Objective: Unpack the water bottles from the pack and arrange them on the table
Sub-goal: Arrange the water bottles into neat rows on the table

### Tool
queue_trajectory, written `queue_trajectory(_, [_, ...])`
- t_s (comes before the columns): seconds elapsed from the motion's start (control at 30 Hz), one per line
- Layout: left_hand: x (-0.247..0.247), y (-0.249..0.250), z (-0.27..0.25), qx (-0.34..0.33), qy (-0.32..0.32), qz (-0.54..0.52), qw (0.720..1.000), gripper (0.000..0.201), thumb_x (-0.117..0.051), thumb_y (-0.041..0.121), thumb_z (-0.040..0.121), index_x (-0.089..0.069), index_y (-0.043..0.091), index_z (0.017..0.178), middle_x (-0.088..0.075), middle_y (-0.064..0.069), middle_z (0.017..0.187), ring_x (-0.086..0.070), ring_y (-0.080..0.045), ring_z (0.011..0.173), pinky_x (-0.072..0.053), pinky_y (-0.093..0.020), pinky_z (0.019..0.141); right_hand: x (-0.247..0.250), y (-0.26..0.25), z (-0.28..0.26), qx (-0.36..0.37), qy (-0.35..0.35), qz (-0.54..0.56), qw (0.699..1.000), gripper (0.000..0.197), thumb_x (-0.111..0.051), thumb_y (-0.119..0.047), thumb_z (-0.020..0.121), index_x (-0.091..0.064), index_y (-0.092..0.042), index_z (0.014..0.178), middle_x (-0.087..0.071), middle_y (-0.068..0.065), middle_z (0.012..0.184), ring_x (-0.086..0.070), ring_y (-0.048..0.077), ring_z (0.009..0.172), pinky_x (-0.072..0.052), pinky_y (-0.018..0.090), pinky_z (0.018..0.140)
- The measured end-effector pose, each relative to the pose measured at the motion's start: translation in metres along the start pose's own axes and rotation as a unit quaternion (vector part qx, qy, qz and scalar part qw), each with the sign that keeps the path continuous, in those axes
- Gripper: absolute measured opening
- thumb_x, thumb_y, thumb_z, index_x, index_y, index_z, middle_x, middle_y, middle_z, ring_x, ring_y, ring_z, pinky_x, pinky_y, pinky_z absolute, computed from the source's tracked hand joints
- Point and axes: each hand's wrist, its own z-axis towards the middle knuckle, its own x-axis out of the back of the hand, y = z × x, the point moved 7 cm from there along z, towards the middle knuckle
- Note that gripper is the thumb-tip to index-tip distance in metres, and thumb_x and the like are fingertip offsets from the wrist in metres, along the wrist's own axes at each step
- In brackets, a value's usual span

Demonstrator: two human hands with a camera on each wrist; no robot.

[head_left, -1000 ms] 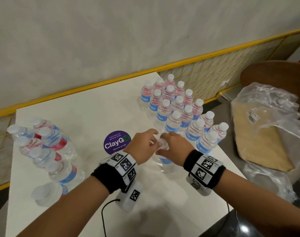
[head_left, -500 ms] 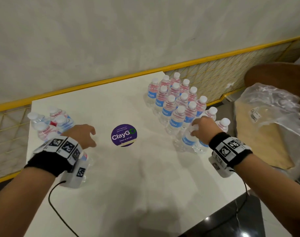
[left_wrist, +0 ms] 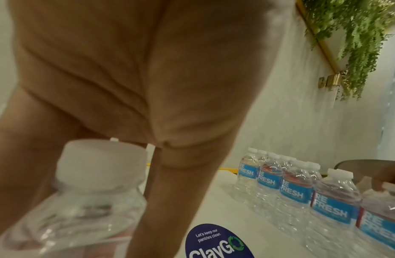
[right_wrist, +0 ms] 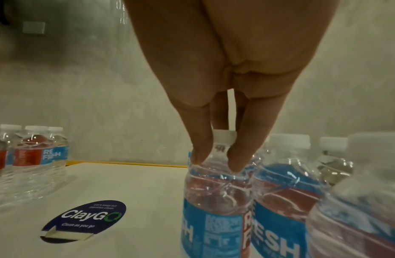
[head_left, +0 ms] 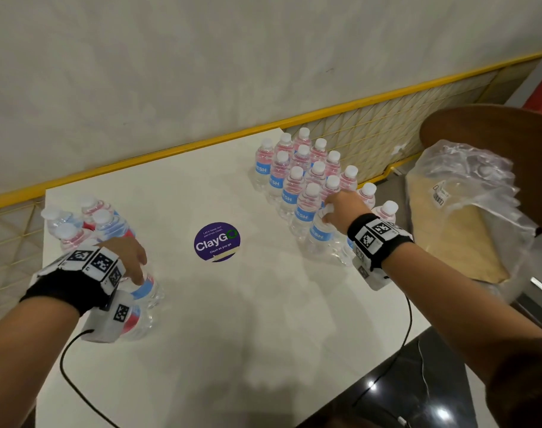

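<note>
head view: right hand [head_left: 344,208] pinching the neck of an upright bottle [head_left: 320,233] at the near end of the rows [head_left: 307,171] on the table [head_left: 232,319]; left hand [head_left: 130,254] over a bottle [left_wrist: 81,200] by the left cluster [head_left: 78,223], fingers spread around its cap, grip unclear.

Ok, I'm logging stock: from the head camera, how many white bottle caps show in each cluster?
Right cluster caps: 15
Left cluster caps: 4
Total: 19; the left hand and the right hand, pinching one bottle, hide others.
</note>
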Motion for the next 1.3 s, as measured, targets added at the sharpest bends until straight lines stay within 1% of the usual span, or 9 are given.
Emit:
queue_trajectory(0.33, [0.000,0.052,-0.013,-0.090,0.041,-0.069,0.993,0.052,-0.081,0.037,0.067,-0.064,0.026,0.115,-0.062,0.004,0.119,-0.056,-0.013,0.099,-0.044,-0.024,0.086,0.001,-0.004,0.006,-0.031,-0.008,-0.044,0.999,0.034,-0.060,-0.025,0.088,-0.060,-0.005,0.115,-0.059,0.015,0.118,-0.056,0.030,0.110,-0.047,0.034,0.087])
queue_trajectory(0.47, [-0.003,0.106,-0.022,-0.163,0.060,-0.100,0.980,0.052,-0.078,0.037,0.071,-0.063,0.025,0.119,-0.057,0.003,0.123,-0.055,-0.016,0.111,-0.044,-0.026,0.092,0.005,-0.011,-0.004,-0.038,0.009,-0.079,0.996,0.041,-0.058,-0.026,0.089,-0.053,-0.009,0.125,-0.046,0.016,0.131,-0.044,0.034,0.123,-0.042,0.040,0.098])
queue_trajectory(0.57, [-0.007,0.135,-0.029,-0.204,0.069,-0.124,0.969,0.052,-0.072,0.040,0.077,-0.058,0.024,0.125,-0.054,0.003,0.132,-0.048,-0.020,0.124,-0.040,-0.029,0.101,0.001,-0.042,-0.034,0.047,0.038,-0.017,0.998,0.057,-0.063,-0.035,0.086,-0.044,-0.017,0.136,-0.038,0.013,0.136,-0.034,0.034,0.129,-0.039,0.044,0.104])
queue_trajectory(0.63, [-0.007,0.140,-0.033,-0.226,0.065,-0.145,0.961,0.051,-0.069,0.041,0.080,-0.056,0.023,0.127,-0.057,0.001,0.131,-0.050,-0.021,0.122,-0.039,-0.028,0.100,-0.016,-0.073,-0.061,0.144,-0.014,0.074,0.987,0.060,-0.065,-0.040,0.084,-0.043,-0.021,0.137,-0.041,0.009,0.132,-0.041,0.029,0.125,-0.039,0.041,0.104])
queue_trajectory(0.73, [-0.003,0.118,-0.035,-0.205,0.054,-0.178,0.961,0.058,-0.072,0.041,0.078,-0.053,0.023,0.130,-0.059,-0.001,0.126,-0.055,-0.018,0.115,-0.039,-0.025,0.096,-0.048,-0.108,-0.092,0.203,-0.109,0.128,0.965,0.068,-0.067,-0.042,0.083,-0.036,-0.023,0.140,-0.041,0.007,0.133,-0.047,0.023,0.120,-0.040,0.034,0.103])
queue_trajectory(0.8, [0.000,0.088,-0.034,-0.174,0.060,-0.168,0.968,0.060,-0.072,0.042,0.078,-0.052,0.022,0.131,-0.058,-0.003,0.126,-0.055,-0.019,0.114,-0.040,-0.026,0.095,-0.063,-0.125,-0.101,0.204,-0.128,0.156,0.958,0.074,-0.067,-0.041,0.083,-0.030,-0.024,0.144,-0.038,0.007,0.137,-0.046,0.023,0.122,-0.039,0.033,0.104])
queue_trajectory(0.93, [-0.012,0.031,-0.037,-0.112,0.033,-0.077,0.990,0.061,-0.069,0.048,0.078,-0.050,0.025,0.131,-0.053,0.000,0.131,-0.051,-0.017,0.120,-0.038,-0.027,0.101,-0.075,-0.151,-0.109,0.195,-0.111,0.204,0.953,0.075,-0.067,-0.033,0.085,-0.025,-0.025,0.146,-0.036,0.009,0.141,-0.045,0.026,0.125,-0.037,0.030,0.103])
queue_trajectory(1.1, [-0.040,-0.009,-0.045,-0.076,-0.024,0.019,0.997,0.070,-0.071,0.052,0.074,-0.045,0.029,0.135,-0.046,0.005,0.139,-0.045,-0.015,0.128,-0.035,-0.029,0.105,-0.071,-0.160,-0.104,0.183,-0.083,0.168,0.965,0.052,-0.058,-0.016,0.090,-0.040,-0.021,0.139,-0.051,0.011,0.133,-0.049,0.028,0.119,-0.037,0.029,0.096])
queue_trajectory(1.3, [-0.060,-0.018,-0.039,-0.079,-0.037,0.062,0.994,0.060,-0.071,0.031,0.074,-0.049,0.028,0.130,-0.048,0.007,0.136,-0.049,-0.014,0.122,-0.042,-0.024,0.095,-0.069,-0.160,-0.102,0.150,-0.078,0.147,0.975,0.045,-0.058,-0.011,0.089,-0.048,-0.016,0.132,-0.060,0.014,0.122,-0.053,0.030,0.112,-0.042,0.033,0.091])
